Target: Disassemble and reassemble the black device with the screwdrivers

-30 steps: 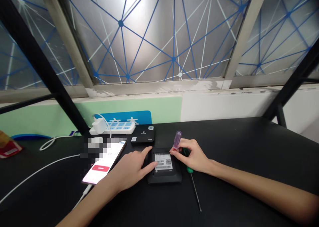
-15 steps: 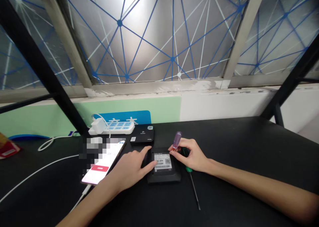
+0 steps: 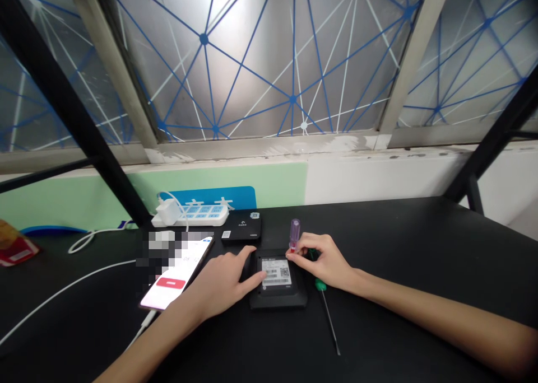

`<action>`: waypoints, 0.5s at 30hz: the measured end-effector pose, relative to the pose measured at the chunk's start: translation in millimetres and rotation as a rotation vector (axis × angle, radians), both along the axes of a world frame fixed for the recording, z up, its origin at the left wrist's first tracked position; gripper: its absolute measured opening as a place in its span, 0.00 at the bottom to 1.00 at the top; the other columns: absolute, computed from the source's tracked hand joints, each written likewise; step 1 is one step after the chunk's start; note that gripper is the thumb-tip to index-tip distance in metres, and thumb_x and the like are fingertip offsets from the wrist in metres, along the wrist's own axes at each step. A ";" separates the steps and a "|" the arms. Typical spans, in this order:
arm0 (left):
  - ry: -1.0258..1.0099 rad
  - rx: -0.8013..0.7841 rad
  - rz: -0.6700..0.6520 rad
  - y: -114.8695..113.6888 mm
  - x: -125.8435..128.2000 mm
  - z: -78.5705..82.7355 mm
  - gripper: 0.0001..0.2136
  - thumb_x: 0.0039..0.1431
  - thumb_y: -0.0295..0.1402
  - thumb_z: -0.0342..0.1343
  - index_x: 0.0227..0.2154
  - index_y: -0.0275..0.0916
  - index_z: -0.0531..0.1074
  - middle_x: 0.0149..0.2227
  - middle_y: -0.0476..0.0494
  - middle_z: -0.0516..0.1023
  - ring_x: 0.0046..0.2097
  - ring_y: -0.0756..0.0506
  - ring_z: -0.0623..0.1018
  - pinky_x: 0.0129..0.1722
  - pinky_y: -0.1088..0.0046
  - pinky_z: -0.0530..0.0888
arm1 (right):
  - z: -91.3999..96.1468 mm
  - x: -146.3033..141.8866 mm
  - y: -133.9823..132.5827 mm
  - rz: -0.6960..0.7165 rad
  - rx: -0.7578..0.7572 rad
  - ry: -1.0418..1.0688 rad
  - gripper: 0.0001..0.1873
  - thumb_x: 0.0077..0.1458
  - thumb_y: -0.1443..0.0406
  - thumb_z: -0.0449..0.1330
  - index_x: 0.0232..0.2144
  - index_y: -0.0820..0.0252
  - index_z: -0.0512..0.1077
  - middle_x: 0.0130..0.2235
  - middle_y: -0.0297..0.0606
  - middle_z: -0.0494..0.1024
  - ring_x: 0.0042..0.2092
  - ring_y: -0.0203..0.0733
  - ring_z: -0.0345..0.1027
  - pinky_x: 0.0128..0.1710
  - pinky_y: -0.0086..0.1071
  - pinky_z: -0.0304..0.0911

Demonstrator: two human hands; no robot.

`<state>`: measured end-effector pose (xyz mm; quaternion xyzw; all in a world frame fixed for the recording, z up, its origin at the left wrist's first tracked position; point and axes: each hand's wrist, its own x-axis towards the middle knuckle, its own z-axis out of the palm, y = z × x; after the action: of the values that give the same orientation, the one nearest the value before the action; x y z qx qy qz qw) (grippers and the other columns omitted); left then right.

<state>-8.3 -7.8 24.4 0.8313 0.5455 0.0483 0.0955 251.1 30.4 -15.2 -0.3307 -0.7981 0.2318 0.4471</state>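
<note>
Fingers [image 3: 247,253] of the left hand [image 3: 218,282] are spreading apart and pressing on the left edge of a flat black device [image 3: 277,300] lying on the black table [image 3: 399,243]; right-hand [image 3: 325,260] fingertips are pinching an upright purple-handled screwdriver [image 3: 295,234] at its top right corner, a green-handled screwdriver [image 3: 320,285] lying just beside; casing looks light, stiff and slick, so edges seem the best hold, away from the barcode label [image 3: 276,272].

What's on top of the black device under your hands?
A white barcode label sits on the black device. The left hand rests at its edge; the right hand pinches a purple-handled screwdriver upright near its top edge, tip hidden by that hand.
</note>
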 end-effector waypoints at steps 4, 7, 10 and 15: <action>-0.028 -0.014 -0.019 2.1 -0.7 0.3 0.31 0.65 0.58 0.40 0.60 0.41 0.62 0.28 0.47 0.74 0.32 0.41 0.76 0.27 0.71 0.65 | -1.2 0.4 0.0 -0.006 0.013 -0.006 0.08 0.57 0.62 0.63 0.29 0.60 0.77 0.29 0.38 0.76 0.29 0.38 0.70 0.32 0.32 0.66; -0.032 -0.010 -0.021 2.2 -1.0 -0.1 0.31 0.65 0.58 0.40 0.60 0.41 0.62 0.27 0.48 0.74 0.32 0.41 0.76 0.28 0.70 0.65 | -2.8 0.6 -1.0 0.007 0.022 -0.010 0.07 0.58 0.64 0.63 0.30 0.60 0.77 0.29 0.39 0.77 0.30 0.38 0.71 0.32 0.32 0.67; -0.031 -0.015 -0.021 1.7 -1.0 0.1 0.31 0.65 0.57 0.40 0.61 0.41 0.62 0.27 0.48 0.74 0.32 0.41 0.76 0.28 0.70 0.65 | -3.0 0.5 -1.8 0.004 0.021 -0.011 0.06 0.57 0.64 0.63 0.29 0.60 0.76 0.29 0.38 0.77 0.29 0.38 0.71 0.31 0.32 0.67; -0.026 -0.009 -0.017 1.4 -0.2 1.2 0.32 0.64 0.58 0.39 0.61 0.41 0.62 0.28 0.47 0.74 0.31 0.41 0.76 0.27 0.70 0.65 | -1.7 0.3 -1.8 -0.009 0.030 -0.020 0.07 0.57 0.64 0.63 0.27 0.59 0.74 0.28 0.37 0.76 0.29 0.38 0.70 0.31 0.31 0.66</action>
<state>-8.5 -6.5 25.6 0.8348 0.5372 0.0559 0.1069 251.4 28.5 -16.8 -0.3300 -0.8043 0.2146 0.4451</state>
